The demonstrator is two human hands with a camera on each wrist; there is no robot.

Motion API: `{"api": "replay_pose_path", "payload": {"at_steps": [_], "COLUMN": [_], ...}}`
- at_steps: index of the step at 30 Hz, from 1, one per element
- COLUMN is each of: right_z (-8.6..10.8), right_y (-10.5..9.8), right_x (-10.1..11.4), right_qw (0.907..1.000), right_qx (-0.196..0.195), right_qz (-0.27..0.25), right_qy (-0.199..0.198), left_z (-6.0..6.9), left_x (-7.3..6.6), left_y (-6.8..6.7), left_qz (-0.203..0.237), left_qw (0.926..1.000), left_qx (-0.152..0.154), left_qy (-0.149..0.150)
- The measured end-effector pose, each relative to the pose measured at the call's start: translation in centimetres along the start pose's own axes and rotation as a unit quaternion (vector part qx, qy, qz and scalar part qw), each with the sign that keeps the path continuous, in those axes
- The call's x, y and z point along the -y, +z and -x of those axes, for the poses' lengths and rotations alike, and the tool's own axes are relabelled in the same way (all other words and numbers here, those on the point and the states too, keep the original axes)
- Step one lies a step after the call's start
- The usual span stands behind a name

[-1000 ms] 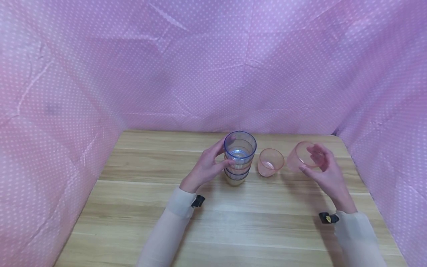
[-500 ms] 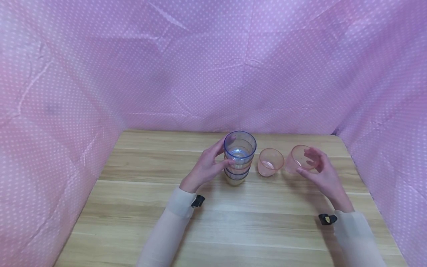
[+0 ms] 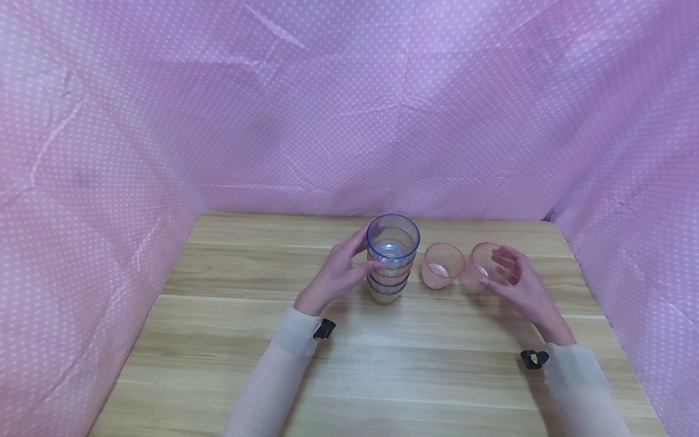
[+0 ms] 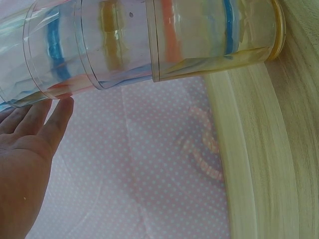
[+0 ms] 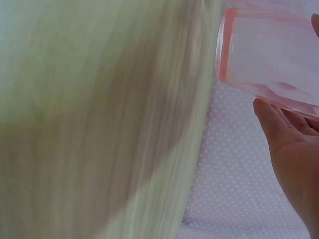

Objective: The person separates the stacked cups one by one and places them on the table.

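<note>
A stack of nested clear plastic cups (image 3: 389, 282) stands upright at the back middle of the table, blue-rimmed cup on top and a yellowish one at the bottom. My left hand (image 3: 343, 270) holds its upper part, thumb in front and fingers behind. Just right of the stack sits a single pink clear cup (image 3: 437, 278), untouched. Farther right, my right hand (image 3: 525, 290) grips a second pink cup (image 3: 476, 272) by its right side, mouth up. In the right wrist view that pink cup (image 5: 269, 57) has its base very near the tabletop; contact is unclear.
A light wood-grain table (image 3: 377, 376) lies under both hands. Pink cloth with white dots (image 3: 306, 121) hangs behind it and along both sides. Black wrist bands (image 3: 324, 329) sit at both cuffs.
My right hand has moved left and a little down the view with the pink cup, toward the other pink cup. The left hand and the stack have stayed put.
</note>
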State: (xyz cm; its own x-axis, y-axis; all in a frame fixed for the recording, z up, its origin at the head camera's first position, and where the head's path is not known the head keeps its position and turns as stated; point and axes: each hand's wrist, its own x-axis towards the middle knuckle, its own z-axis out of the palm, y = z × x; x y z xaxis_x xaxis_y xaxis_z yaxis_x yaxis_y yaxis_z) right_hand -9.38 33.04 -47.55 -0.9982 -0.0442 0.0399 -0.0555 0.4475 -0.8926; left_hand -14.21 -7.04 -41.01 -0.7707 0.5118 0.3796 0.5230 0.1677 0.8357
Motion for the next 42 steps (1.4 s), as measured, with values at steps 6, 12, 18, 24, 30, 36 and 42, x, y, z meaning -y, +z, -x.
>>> {"api": "replay_pose_path", "payload": {"at_steps": [6, 12, 18, 24, 30, 36, 42], "right_z": [-0.02, -0.17, -0.22, -0.14, -0.11, -0.1, -0.13], "right_y": [0.1, 0.28, 0.54, 0.5, 0.45, 0.47, 0.37], "right_x": [-0.24, -0.56, -0.82, -0.91, -0.89, -0.91, -0.84], "right_qw": [0.9999, 0.9997, 0.9998, 0.9998, 0.9998, 0.9995, 0.9987], "right_qx": [0.011, 0.016, 0.011, 0.011, 0.017, 0.02, 0.024], "right_qz": [-0.003, -0.007, -0.006, 0.001, 0.003, 0.021, 0.039], "right_qy": [0.013, 0.02, 0.013, 0.015, 0.014, 0.016, 0.021], "left_z": [0.0, 0.04, 0.07, 0.05, 0.04, 0.04, 0.06], "left_x": [0.04, 0.05, -0.05, -0.14, -0.1, -0.19, -0.18], "left_y": [0.04, 0.03, 0.01, 0.02, 0.05, 0.03, 0.07], "left_qz": [0.002, 0.008, 0.001, -0.006, -0.005, -0.003, 0.002], "left_qw": [1.0, 1.0, 1.0, 1.0, 1.0, 1.0, 1.0], "left_qx": [0.002, 0.003, 0.003, 0.004, 0.003, 0.004, 0.001], "left_qy": [-0.003, 0.0, 0.001, -0.002, -0.005, -0.006, -0.002]}}
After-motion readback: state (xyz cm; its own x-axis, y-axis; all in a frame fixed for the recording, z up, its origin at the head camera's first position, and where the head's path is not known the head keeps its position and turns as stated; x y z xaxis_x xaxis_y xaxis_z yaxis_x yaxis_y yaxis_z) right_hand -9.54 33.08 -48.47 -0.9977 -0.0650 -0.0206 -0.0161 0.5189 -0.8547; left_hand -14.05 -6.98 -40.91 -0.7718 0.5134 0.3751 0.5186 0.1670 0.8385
